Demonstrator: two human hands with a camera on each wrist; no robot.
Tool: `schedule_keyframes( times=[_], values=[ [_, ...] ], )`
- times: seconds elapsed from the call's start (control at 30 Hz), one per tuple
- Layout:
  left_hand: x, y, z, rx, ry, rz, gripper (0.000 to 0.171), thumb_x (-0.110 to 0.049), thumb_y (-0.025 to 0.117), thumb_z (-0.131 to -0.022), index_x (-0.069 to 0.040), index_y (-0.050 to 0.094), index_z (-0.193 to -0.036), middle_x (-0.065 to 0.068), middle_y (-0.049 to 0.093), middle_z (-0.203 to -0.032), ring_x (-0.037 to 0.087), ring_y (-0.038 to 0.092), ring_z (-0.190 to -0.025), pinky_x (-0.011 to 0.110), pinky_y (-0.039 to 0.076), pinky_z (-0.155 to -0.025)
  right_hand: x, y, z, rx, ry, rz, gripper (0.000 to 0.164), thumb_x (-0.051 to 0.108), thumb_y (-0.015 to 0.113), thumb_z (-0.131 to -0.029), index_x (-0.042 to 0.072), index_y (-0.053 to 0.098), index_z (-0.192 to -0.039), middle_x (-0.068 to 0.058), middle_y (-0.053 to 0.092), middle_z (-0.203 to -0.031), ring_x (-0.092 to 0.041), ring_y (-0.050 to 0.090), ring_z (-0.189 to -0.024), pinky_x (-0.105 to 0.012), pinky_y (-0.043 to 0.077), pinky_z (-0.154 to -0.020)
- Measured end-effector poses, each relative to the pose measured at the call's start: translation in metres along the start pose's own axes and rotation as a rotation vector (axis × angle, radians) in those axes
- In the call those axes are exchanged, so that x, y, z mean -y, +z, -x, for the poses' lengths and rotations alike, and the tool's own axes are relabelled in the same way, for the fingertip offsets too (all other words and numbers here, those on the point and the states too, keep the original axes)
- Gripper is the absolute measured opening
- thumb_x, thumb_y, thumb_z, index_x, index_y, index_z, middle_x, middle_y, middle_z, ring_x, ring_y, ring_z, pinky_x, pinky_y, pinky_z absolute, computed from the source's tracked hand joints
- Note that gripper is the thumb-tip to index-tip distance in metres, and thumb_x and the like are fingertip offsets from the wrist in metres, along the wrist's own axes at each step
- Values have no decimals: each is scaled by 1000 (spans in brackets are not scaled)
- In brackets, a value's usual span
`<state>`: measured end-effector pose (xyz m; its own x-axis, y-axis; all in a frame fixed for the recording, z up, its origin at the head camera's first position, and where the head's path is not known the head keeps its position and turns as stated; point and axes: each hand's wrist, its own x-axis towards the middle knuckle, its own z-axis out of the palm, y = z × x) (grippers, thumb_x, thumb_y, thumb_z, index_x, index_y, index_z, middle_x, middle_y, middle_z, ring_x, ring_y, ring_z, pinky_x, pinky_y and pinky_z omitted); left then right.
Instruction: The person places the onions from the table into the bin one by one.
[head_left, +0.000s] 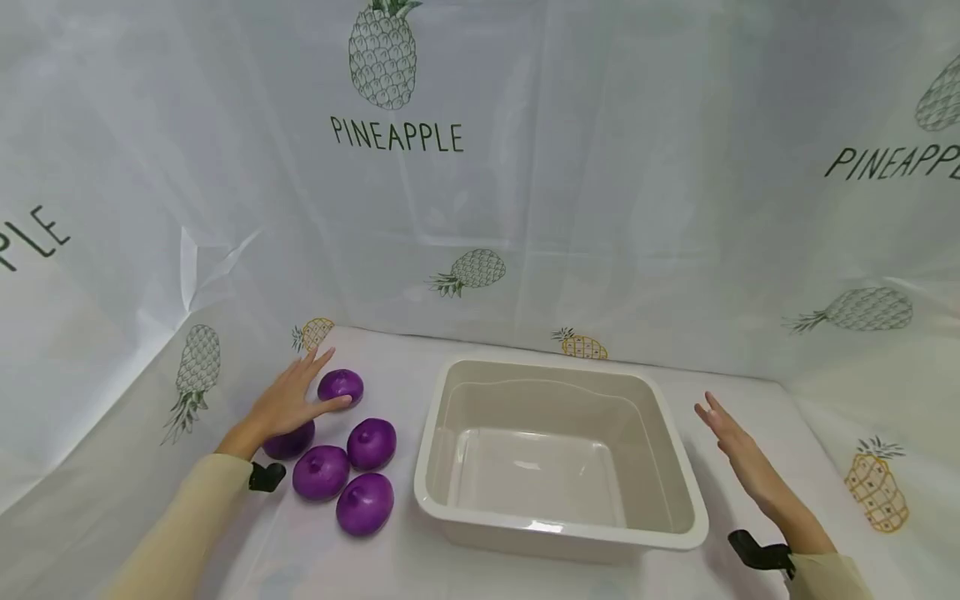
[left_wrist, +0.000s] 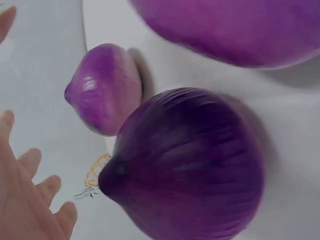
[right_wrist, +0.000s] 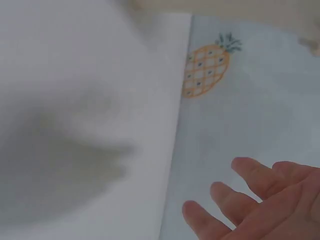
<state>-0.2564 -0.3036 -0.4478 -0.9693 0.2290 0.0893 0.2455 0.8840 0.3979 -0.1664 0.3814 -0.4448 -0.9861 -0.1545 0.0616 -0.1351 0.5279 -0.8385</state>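
Several purple onions sit on the white table left of the basin. My left hand [head_left: 288,400] hovers over the back ones with fingers and thumb spread, holding nothing. Its thumb overlaps the farthest onion [head_left: 341,383] in the head view, while another onion [head_left: 291,443] is partly covered by the wrist. Closer in are a round onion [head_left: 372,443], a second beside it [head_left: 320,473] and the nearest one [head_left: 365,505]. In the left wrist view, a dark onion [left_wrist: 190,165] fills the middle. My right hand [head_left: 742,454] is to the right of the basin, fingers extended, with nothing in it.
A beige rectangular basin [head_left: 555,530] stands between the hands, with nothing inside. White sheeting [head_left: 600,167] printed with pineapples rises behind the table [head_left: 420,575] and along both sides. Black straps are on both wrists.
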Motion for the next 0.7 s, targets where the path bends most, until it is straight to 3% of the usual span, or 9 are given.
schedule_keyframes(
  times=[0.1,0.17,0.23,0.37,0.57,0.7],
  values=[
    [2,-2,-6,13,28,77,102,-59,70,-85,-19,16,-161,27,10,-162,56,12,-143,79,14,-104,9,1,0,43,-38,-50,55,30,19,-111,19,-3,-161,-29,16,-158,-29,9,-150,-46,20,-119],
    [4,-3,-11,30,55,133,102,-53,73,-85,-20,15,-161,26,12,-162,53,14,-144,78,15,-105,15,4,0,75,-64,-84,54,30,17,-111,20,-2,-161,-26,17,-159,-17,16,-148,-23,29,-112],
    [6,-4,-16,58,73,196,101,-47,75,-86,-18,15,-161,25,13,-162,51,13,-145,76,14,-107,21,6,0,101,-84,-113,53,29,16,-111,20,-1,-161,-24,18,-159,-11,22,-145,-8,34,-98],
    [10,-6,-26,102,84,281,97,-41,77,-86,-13,20,-160,21,17,-163,48,13,-146,74,13,-109,36,13,1,138,-91,-184,53,30,15,-111,20,2,-162,-28,15,-159,-25,24,-145,-11,38,-97],
    [14,-4,-39,149,107,338,89,-34,78,-87,-8,30,-156,23,23,-160,55,19,-142,75,18,-107,50,23,4,146,-84,-276,53,29,17,-110,23,6,-162,-29,17,-159,3,39,-131,-14,39,-94],
    [18,-2,-44,192,107,387,84,-27,77,-88,-4,32,-154,27,24,-158,62,22,-136,75,21,-105,52,29,4,160,-103,-326,54,27,18,-111,19,5,-162,-13,31,-158,2,44,-129,-18,41,-94]
  ],
)
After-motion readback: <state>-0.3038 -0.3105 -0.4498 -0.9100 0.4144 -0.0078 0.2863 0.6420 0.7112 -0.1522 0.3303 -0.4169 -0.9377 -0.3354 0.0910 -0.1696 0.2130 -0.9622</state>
